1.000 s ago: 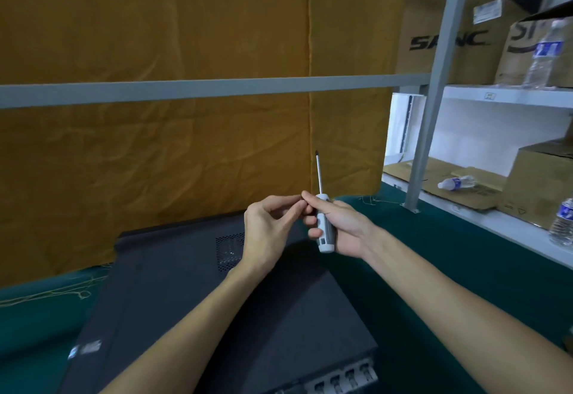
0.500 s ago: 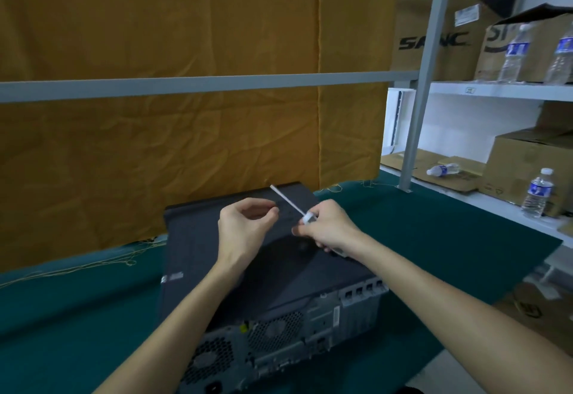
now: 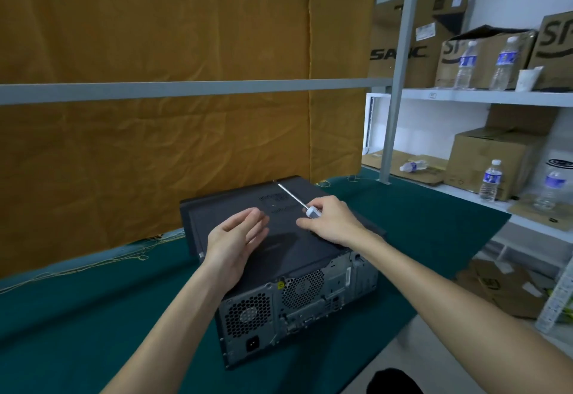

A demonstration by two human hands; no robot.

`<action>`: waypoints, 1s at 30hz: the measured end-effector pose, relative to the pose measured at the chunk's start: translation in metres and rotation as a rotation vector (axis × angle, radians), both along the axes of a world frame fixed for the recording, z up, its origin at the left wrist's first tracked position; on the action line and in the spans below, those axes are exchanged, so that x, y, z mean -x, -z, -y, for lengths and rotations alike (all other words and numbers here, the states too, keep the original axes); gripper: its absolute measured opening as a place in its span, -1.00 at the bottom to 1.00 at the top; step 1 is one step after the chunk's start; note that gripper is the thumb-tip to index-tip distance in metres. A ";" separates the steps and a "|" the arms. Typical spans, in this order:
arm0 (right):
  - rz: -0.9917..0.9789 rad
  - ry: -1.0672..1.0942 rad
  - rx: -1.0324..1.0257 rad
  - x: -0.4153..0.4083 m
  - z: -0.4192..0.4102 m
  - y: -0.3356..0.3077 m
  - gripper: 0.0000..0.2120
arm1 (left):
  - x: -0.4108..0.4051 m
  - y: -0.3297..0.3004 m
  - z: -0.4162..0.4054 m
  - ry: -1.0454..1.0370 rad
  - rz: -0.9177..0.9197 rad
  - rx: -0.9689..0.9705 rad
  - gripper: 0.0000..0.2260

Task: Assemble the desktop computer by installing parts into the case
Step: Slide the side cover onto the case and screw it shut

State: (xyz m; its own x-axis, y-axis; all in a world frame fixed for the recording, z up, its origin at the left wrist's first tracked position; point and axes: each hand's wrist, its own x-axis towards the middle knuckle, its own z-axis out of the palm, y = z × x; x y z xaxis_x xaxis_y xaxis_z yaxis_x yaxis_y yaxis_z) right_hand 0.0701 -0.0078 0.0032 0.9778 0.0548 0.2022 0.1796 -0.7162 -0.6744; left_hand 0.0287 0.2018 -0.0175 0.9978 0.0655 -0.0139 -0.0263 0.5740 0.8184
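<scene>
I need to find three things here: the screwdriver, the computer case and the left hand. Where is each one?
screwdriver (image 3: 293,197): head view, on the metal shaft.
computer case (image 3: 297,248): head view, on the black top panel.
left hand (image 3: 235,238): head view, on the open palm.

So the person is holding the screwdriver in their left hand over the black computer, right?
Not quite. The head view shows the screwdriver in the right hand, not the left. The left hand is open and holds nothing. Both hands are over the black computer.
</scene>
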 end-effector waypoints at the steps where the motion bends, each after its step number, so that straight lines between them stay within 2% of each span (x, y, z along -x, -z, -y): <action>1: -0.008 -0.045 -0.084 0.011 0.000 0.001 -0.88 | 0.002 0.000 -0.001 0.012 0.008 0.042 -0.82; 3: -0.015 -0.153 -0.197 0.038 -0.001 0.006 -0.92 | 0.006 -0.001 0.001 0.024 0.020 0.100 -0.83; 8: 0.040 -0.247 -0.254 0.103 0.000 0.026 -0.73 | 0.024 -0.002 0.009 0.091 0.051 0.179 -0.81; 14: 0.091 -0.266 -0.325 0.146 0.009 0.039 -0.90 | 0.054 0.004 0.011 0.153 0.079 0.143 -0.78; 22: 0.132 -0.193 -0.277 0.178 0.025 0.050 -0.81 | 0.087 0.014 0.021 0.195 0.078 0.125 -0.77; 30: 0.134 -0.158 -0.255 0.200 0.036 0.068 -0.93 | 0.105 0.035 0.036 0.192 0.035 0.110 -0.76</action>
